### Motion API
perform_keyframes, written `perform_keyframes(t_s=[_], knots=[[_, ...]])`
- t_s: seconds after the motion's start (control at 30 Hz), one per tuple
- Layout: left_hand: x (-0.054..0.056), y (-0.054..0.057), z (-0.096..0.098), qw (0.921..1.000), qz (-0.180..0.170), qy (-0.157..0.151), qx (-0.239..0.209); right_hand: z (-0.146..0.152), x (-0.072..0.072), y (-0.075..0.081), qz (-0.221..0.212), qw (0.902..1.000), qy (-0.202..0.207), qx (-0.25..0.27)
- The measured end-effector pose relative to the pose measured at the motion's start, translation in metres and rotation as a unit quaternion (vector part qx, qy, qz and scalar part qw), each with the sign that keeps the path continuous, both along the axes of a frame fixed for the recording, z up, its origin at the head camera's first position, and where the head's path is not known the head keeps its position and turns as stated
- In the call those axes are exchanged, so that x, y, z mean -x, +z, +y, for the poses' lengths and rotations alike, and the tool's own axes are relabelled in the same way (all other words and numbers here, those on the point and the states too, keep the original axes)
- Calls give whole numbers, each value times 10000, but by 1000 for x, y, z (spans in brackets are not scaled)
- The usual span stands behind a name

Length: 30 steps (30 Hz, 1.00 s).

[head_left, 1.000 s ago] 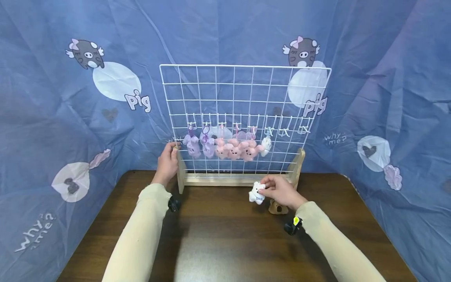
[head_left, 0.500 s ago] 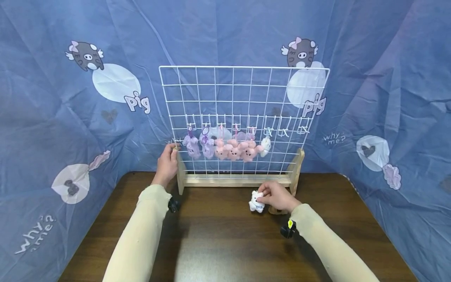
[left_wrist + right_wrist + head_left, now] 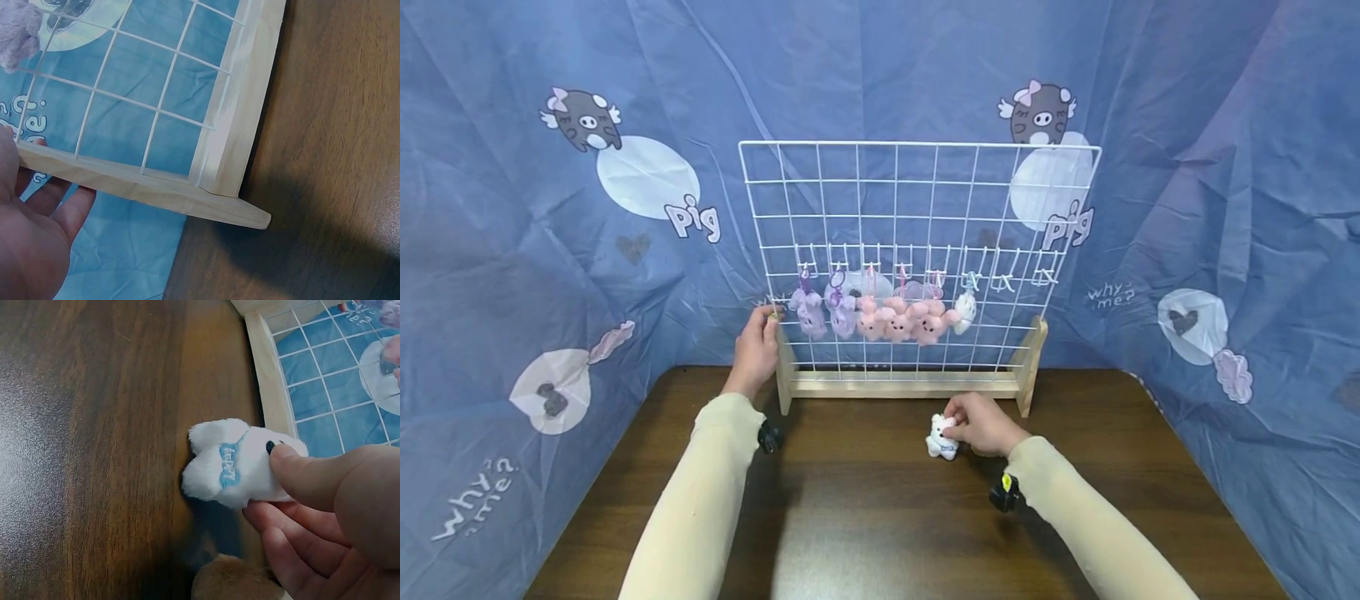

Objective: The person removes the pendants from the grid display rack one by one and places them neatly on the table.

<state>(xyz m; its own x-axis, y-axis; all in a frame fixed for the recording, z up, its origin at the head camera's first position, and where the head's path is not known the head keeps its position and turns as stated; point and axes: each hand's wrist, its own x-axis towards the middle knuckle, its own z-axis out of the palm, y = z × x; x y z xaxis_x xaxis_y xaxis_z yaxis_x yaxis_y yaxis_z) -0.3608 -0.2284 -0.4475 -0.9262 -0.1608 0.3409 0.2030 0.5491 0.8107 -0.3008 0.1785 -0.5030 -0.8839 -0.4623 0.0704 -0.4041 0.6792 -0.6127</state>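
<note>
My right hand (image 3: pixel 981 423) has a pinching grip on a small white plush toy (image 3: pixel 940 437): in the right wrist view the thumb presses its fluffy head while the curled fingers (image 3: pixel 294 540) sit underneath. The toy (image 3: pixel 240 464) is soft and rounded, with a blue stitched patch on its body, and it is low over the dark wood-grain table (image 3: pixel 865 517), just in front of the rack's base; I cannot tell whether it touches the table. A brown furry lump (image 3: pixel 234 579) shows just below my fingers.

My left hand (image 3: pixel 756 346) holds the left side of the wire grid rack (image 3: pixel 917 208), its fingers wrapped around the pale wooden upright (image 3: pixel 240 119) where the thin white wires meet the frame. The wooden foot (image 3: pixel 162 197) is flat and tapers to a point on the table.

A row of plush charms, purple (image 3: pixel 811 310) and pink (image 3: pixel 898 321), plus one white (image 3: pixel 966 308), hangs from hooks along the grid. Crinkled blue printed cloth (image 3: pixel 550 250) covers the surroundings.
</note>
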Motion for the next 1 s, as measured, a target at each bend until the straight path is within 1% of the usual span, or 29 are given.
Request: perform_keyframes(t_s=[0.27,0.37,0.53,0.77,1.0], knots=[[1,-2,1,10000,18,19,-15,-8,-1,-1,376,9977,-116,-553],[0,-2,2,10000,-3,26,-46,-11,-2,-1,452,9965,-62,-702],[1,-1,1,10000,-21,15,-48,-14,-3,-3,459,9947,-96,-910],[1,0,1,10000,-7,18,-32,-15,-2,-3,540,9936,-57,-992],[1,-2,1,10000,16,11,-51,-13,-4,3,377,9951,-130,-908]])
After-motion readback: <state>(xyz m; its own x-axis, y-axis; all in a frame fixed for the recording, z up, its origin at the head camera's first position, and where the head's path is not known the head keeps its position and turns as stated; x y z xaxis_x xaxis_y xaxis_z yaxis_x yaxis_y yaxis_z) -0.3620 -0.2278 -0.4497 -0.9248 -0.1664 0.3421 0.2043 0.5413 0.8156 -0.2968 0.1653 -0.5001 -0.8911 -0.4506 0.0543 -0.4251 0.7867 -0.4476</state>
